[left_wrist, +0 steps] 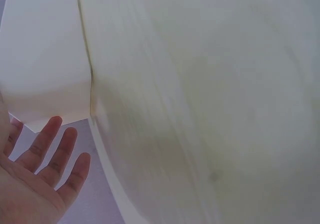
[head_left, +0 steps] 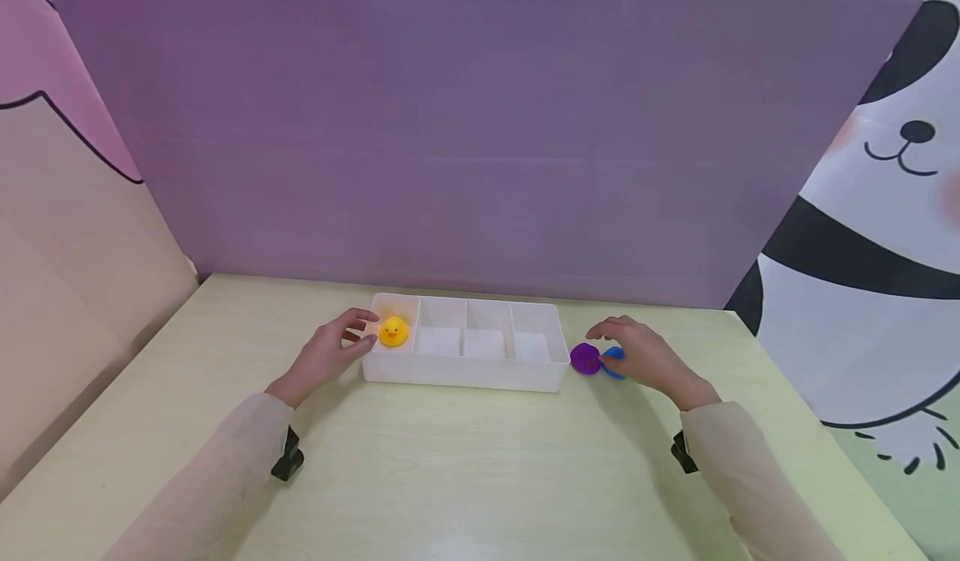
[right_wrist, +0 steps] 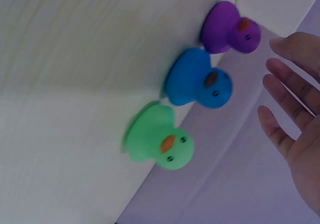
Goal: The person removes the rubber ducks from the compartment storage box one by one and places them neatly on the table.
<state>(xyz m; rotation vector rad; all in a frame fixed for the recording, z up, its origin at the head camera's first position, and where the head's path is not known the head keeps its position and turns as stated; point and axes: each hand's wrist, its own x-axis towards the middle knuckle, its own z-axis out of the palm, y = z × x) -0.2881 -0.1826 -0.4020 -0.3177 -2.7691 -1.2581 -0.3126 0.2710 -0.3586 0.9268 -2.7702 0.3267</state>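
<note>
A white tray [head_left: 465, 371] divided into compartments sits on the table, with a yellow rubber duck [head_left: 393, 331] in its leftmost compartment. At the tray's left end is my left hand [head_left: 327, 354], fingers spread and nothing in its grasp. The left wrist view shows those fingers [left_wrist: 66, 146] close by the tray's end wall. To the right of the tray, my right hand [head_left: 647, 359] hovers over a row of ducks, holding none. The right wrist view shows a purple duck [right_wrist: 220, 26], a blue duck [right_wrist: 187, 79] and a green duck [right_wrist: 150, 131]; my hand hides the green one from the head view.
A pale wooden table [head_left: 465, 469] carries everything. Behind it rises a purple backdrop [head_left: 480, 127]. A panda-print panel [head_left: 885, 319] stands along the right side, and a pink and beige panel [head_left: 75, 236] along the left.
</note>
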